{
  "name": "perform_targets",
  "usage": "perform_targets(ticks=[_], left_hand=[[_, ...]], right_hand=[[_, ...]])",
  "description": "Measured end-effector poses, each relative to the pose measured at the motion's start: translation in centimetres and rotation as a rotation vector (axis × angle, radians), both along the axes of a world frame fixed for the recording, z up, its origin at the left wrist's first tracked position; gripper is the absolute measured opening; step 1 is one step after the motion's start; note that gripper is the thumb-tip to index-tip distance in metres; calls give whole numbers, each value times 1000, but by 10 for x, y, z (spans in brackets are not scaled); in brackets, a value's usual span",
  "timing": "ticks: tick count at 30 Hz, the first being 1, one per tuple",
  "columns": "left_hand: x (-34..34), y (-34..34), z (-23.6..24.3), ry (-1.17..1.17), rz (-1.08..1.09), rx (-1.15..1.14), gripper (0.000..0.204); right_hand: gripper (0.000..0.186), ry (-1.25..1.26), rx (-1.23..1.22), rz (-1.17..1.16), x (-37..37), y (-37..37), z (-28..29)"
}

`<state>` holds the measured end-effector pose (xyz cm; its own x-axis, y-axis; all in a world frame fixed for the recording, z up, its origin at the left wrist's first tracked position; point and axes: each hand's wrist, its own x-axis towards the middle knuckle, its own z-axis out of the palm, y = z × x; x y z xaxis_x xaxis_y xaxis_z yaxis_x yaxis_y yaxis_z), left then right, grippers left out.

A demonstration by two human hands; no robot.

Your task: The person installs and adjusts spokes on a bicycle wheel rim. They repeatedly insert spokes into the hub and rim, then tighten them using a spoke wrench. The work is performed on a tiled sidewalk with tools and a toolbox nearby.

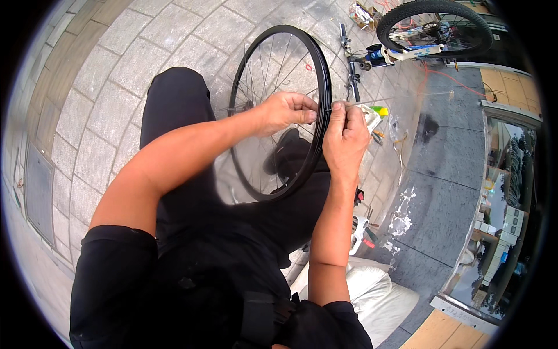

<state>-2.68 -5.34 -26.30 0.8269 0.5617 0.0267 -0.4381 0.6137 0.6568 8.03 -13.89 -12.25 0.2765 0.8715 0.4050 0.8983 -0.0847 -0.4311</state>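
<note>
A black bicycle wheel (321,65) with thin spokes stands upright between my legs, tilted a little. From its left side my left hand (289,112) reaches to the rim, thumb and fingers closed on its inner edge. My right hand (346,131) is opposite, on the outer side of the rim, with thumb and fingertips pinched together against it. A small dark piece shows at those fingertips, too small to name. The wheel's hub (249,106) is partly hidden behind my left wrist.
An upside-down bicycle with a knobby-tyred wheel (433,53) is at the far right. Beyond my right hand lie a white tray (370,118), a yellow-green item (380,110) and several tools. A white cloth (372,296) lies near my right elbow. Grey paving (174,29) surrounds me; a glass front (500,215) is at right.
</note>
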Motion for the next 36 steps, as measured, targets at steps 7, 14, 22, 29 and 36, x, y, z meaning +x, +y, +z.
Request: perform_targets(ticks=[7, 14, 22, 29, 36], left_hand=[[0, -1, 3, 68, -11, 131, 22], [-4, 3, 3, 34, -96, 160, 27], [1, 2, 3, 58, -49, 200, 27], [-1, 4, 3, 72, -85, 180, 25], [-1, 0, 9, 18, -39, 161, 22]], right_hand=[[20, 266, -20, -43, 3, -4, 1], [20, 287, -59, -78, 13, -10, 1], [21, 218, -91, -81, 13, -14, 3], [24, 471, -69, -81, 12, -14, 3], [24, 327, -101, -95, 16, -16, 5]])
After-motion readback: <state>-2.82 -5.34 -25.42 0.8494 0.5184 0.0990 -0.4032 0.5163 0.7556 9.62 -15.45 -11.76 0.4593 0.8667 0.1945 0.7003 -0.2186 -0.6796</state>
